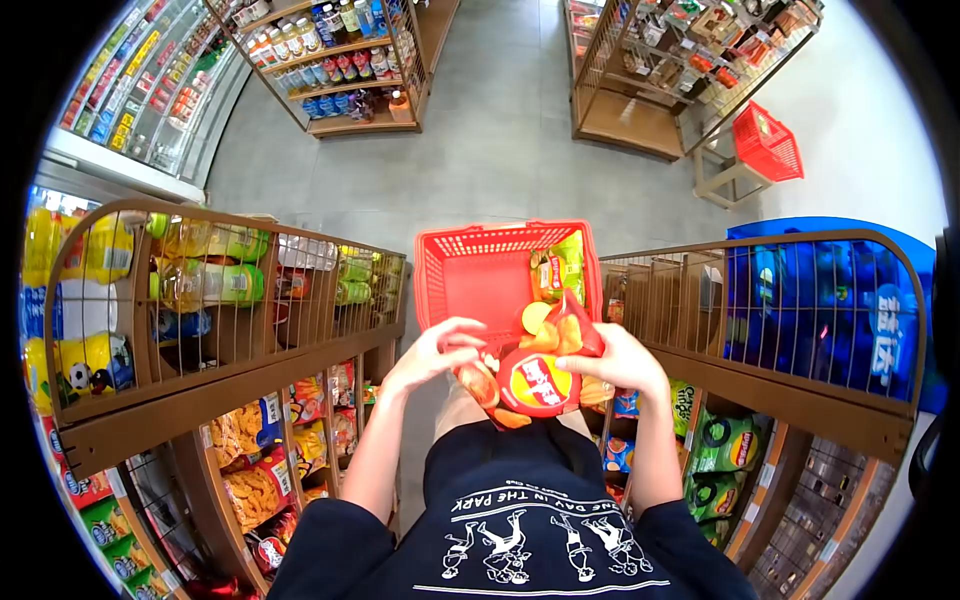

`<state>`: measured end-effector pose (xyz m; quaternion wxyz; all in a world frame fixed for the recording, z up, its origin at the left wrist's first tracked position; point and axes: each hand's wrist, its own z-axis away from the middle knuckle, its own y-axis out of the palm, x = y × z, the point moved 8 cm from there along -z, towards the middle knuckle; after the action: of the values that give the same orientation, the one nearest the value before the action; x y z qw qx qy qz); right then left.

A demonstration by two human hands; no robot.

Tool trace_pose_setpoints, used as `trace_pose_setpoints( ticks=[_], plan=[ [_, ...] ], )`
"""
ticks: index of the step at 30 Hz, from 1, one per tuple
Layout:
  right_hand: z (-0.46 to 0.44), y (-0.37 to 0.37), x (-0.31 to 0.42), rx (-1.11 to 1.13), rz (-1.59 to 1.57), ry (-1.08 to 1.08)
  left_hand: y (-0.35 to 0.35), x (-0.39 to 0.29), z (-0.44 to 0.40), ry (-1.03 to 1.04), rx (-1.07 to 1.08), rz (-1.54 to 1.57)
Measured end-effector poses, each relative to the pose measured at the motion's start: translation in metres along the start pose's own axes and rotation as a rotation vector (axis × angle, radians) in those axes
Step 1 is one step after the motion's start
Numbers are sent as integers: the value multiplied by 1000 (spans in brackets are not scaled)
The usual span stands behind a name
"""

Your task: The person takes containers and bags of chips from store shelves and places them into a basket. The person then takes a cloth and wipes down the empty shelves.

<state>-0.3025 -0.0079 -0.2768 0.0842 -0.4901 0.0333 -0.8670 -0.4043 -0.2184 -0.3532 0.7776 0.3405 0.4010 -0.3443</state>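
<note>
My right hand (625, 362) grips a red bag of chips (543, 383) with a yellow round label, its thumb lying across the front. The bag is held in front of my body, over the near end of a red shopping basket (430, 270). At the bag's left side is my left hand (440, 355), its fingers apart and curved; nothing shows in them, and whether a fingertip touches the bag is unclear. Inside the basket, against its right wall, lies a green snack bag (571, 262). A yellow round thing (536, 317) shows just above the red bag.
Wire-sided shelves flank me: drink bottles (210, 282) on the left, large blue packs (820, 305) on the right. Snack bags (250, 490) fill the lower shelves. Ahead stand a bottle rack (340, 75) and another red basket (768, 143) on a stool (725, 180).
</note>
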Motion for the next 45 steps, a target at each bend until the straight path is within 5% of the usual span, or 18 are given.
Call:
trace_pose_setpoints(
  ticks=[3,11,22,35,45],
  plan=[
    [-21,-31,-11,-117,-250,33,-7,37,-22,-2,-202,512],
    [-90,-49,-55,-248,-414,73,-1,61,-77,-257,-334,357],
    [-158,-51,-105,-405,-101,71,-43,138,-158,-506,-309,276],
    [-169,-46,-139,-628,64,192,-54,182,-192,-568,-413,161],
    [-170,-26,-174,-586,44,175,-24,169,-220,-320,-462,343]
  ],
)
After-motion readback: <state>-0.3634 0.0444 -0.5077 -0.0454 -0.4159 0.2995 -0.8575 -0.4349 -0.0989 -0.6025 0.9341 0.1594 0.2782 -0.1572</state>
